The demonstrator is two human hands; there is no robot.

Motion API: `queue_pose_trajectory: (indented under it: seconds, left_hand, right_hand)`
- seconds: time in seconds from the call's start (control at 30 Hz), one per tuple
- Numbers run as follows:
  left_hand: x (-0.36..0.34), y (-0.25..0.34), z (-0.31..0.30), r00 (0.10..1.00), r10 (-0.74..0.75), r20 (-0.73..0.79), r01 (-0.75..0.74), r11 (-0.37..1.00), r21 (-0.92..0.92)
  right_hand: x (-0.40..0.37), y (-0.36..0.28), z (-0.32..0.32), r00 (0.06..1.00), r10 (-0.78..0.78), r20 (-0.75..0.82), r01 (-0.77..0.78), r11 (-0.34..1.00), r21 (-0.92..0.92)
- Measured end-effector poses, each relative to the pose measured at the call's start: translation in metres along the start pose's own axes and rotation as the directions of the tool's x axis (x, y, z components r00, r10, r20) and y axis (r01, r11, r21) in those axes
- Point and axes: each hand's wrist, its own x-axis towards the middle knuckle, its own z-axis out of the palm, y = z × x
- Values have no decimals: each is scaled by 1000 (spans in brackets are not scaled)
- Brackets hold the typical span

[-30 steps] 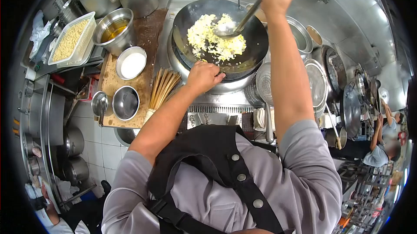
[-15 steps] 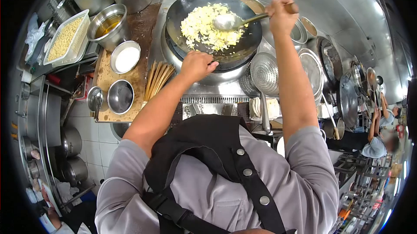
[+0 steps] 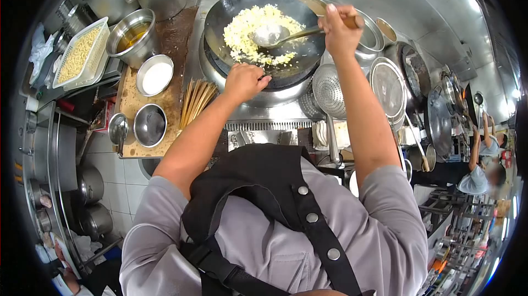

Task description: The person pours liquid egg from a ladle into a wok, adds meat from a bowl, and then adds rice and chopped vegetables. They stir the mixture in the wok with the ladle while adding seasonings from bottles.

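In front of me a dark wok (image 3: pixel 303 18) sits on the stove with yellow and white bits of food (image 3: pixel 247 24), like egg fried rice, spread over its left side. My right hand (image 3: pixel 342 31) is closed round the wooden handle of a ladle (image 3: pixel 269 35). The ladle's metal bowl rests among the food, near the wok's middle. My left hand (image 3: pixel 245 83) is closed at the near rim of the wok, its fingers curled over the edge; the exact grip is partly hidden.
Left of the stove stand a bowl of white stuff (image 3: pixel 154 75), a pot of brown liquid (image 3: pixel 132 37), an empty-looking metal bowl (image 3: pixel 150 125) and a bundle of sticks (image 3: pixel 196 101). A perforated strainer (image 3: pixel 330 90) lies right of the wok. Another person (image 3: pixel 476 178) is far right.
My right hand and the ladle have moved left and a little down, pushing through the food. My left hand stays at the rim. The whole view has shifted slightly.
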Motion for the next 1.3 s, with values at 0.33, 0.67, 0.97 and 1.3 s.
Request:
queue_pose_trajectory:
  seconds: [0.33,0.67,0.97,1.3]
  left_hand:
    - [-2,-6,8,997,25,-76,-26,1000,-7]
    - [-3,-5,5,1000,18,-25,-18,1000,-19]
    - [-2,-5,2,999,31,-33,-30,1000,3]
    - [-2,-8,9,992,57,-114,-58,998,-8]
  right_hand:
    - [57,14,23,989,-114,-92,97,980,-175]
    - [93,23,43,989,-142,-46,141,990,-21]
    - [88,23,38,996,-59,-59,47,979,-198]
    - [59,-3,-40,967,-233,-107,199,944,-262]
